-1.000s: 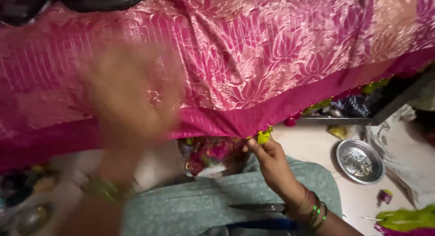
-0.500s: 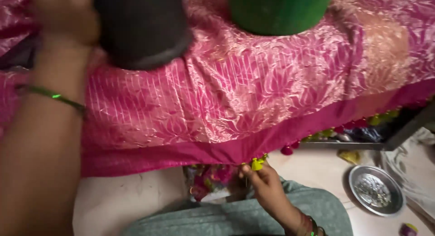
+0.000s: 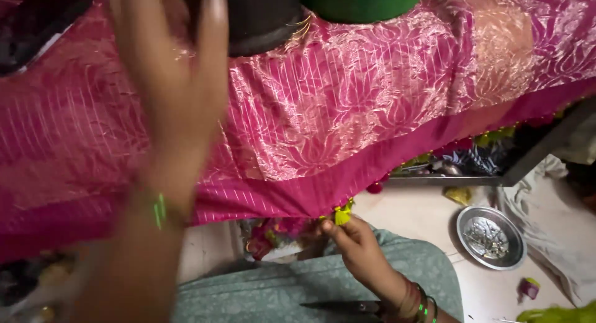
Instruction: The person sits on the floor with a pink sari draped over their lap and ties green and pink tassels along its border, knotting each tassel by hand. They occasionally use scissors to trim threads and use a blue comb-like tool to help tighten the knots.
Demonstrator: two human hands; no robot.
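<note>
A pink cloth (image 3: 347, 112) with pale gold lotus motifs, fine stripes and a plain magenta border carries a yellow-green tassel (image 3: 342, 214), beside a dark pot (image 3: 264, 16), a green container (image 3: 360, 1), a silver plate (image 3: 492, 237) and grey-green patterned fabric (image 3: 279, 292).

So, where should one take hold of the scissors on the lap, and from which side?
Grip the scissors at the handle end, coming from the right. The blades point left and lie flat on the green cloth; the handles sit hidden under the right hand's wrist.
</note>
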